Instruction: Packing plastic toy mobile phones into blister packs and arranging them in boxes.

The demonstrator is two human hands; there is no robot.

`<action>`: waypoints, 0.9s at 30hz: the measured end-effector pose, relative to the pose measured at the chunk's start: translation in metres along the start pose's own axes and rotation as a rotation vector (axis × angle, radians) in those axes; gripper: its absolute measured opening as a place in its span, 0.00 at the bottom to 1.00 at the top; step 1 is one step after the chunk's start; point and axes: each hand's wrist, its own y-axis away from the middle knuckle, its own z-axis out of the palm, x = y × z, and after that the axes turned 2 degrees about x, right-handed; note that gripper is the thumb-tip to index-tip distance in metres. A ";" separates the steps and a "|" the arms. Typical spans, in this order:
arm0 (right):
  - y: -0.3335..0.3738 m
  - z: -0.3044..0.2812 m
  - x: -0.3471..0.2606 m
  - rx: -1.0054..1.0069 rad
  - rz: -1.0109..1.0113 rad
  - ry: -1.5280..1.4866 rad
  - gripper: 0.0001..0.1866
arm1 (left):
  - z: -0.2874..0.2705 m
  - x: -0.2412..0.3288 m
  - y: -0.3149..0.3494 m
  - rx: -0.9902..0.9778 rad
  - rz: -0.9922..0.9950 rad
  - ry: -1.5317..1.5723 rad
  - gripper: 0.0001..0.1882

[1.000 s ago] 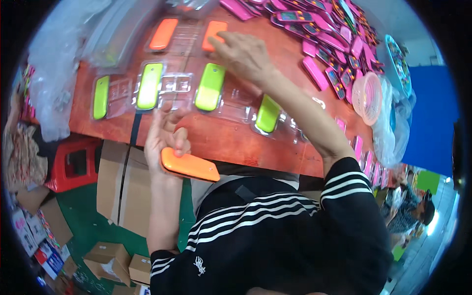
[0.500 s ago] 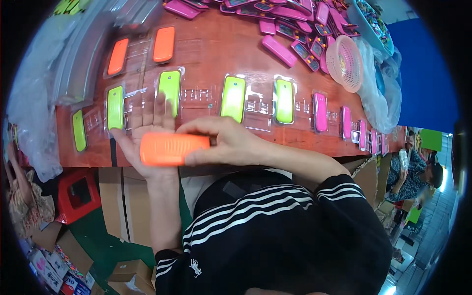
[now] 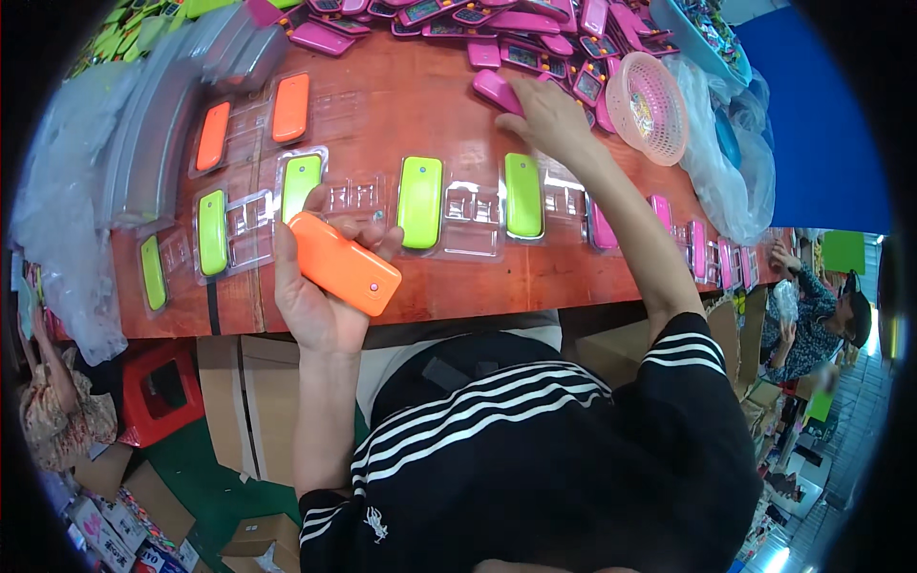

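An orange toy phone (image 3: 346,265) lies tilted across the palm of my left hand (image 3: 323,323), its back face up and my thumb along one edge. My right hand (image 3: 556,119) is stretched out to the far side of the table. Its fingers are closed on a pink toy phone (image 3: 497,91) beside the pink heap; the fingertips are partly hidden. Just beyond my left hand, a lime phone (image 3: 302,186) sits in a clear plastic blister shell (image 3: 354,196). Another lime phone (image 3: 420,202) lies in a shell to its right.
Lime, orange and pink phones in open clear shells line the reddish table (image 3: 401,91). Pink phones (image 3: 573,43) are heaped at the back, beside a pink mesh basket (image 3: 650,110). Stacked clear shells (image 3: 158,134) stand at left. Another person (image 3: 812,306) is at far right.
My right hand has let go of the orange phone and moved far and right onto a pink phone. The orange phone has tilted in my left hand.
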 end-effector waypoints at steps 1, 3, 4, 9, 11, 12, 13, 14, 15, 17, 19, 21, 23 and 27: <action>-0.005 0.004 0.006 -0.078 0.003 0.005 0.29 | 0.002 0.000 -0.003 -0.009 -0.051 0.049 0.26; -0.007 0.010 0.015 -0.149 -0.022 -0.046 0.30 | 0.007 -0.001 0.002 -0.025 -0.061 -0.015 0.27; -0.008 0.011 0.019 -0.160 -0.049 -0.095 0.30 | 0.002 -0.002 0.004 -0.035 -0.066 0.026 0.28; -0.009 -0.025 0.007 -0.126 -0.018 -0.452 0.31 | -0.001 -0.005 -0.002 -0.066 -0.118 0.029 0.26; -0.006 -0.034 -0.015 -0.187 0.119 -0.924 0.31 | -0.002 -0.011 -0.009 0.040 -0.105 -0.038 0.25; -0.003 -0.049 -0.036 -0.247 0.180 -1.079 0.31 | 0.005 -0.017 -0.013 0.058 -0.080 -0.059 0.25; 0.000 -0.062 -0.051 -0.170 -0.009 -0.887 0.30 | 0.012 -0.024 -0.016 0.062 -0.095 -0.020 0.25; 0.003 -0.072 -0.066 -0.138 -0.093 -0.891 0.29 | 0.018 -0.029 -0.019 0.067 -0.103 0.016 0.25; 0.005 -0.079 -0.079 -0.186 -0.112 -0.927 0.29 | 0.020 -0.034 -0.022 0.035 -0.114 0.046 0.25; 0.011 -0.080 -0.084 -0.045 -0.285 -0.862 0.29 | 0.019 -0.039 -0.027 0.001 -0.192 0.107 0.26; 0.010 -0.090 -0.080 0.024 -0.512 -0.681 0.30 | 0.022 -0.041 -0.024 -0.033 -0.267 0.084 0.28; 0.009 -0.091 -0.072 -0.028 -0.685 -0.689 0.29 | 0.027 -0.040 -0.021 -0.115 -0.347 0.035 0.31; 0.010 -0.093 -0.078 -0.083 -0.788 -0.671 0.26 | 0.027 -0.043 -0.019 0.008 -0.343 -0.030 0.32; 0.014 -0.087 -0.089 -0.147 -0.965 -0.615 0.23 | 0.018 -0.044 -0.016 -0.029 -0.376 -0.085 0.31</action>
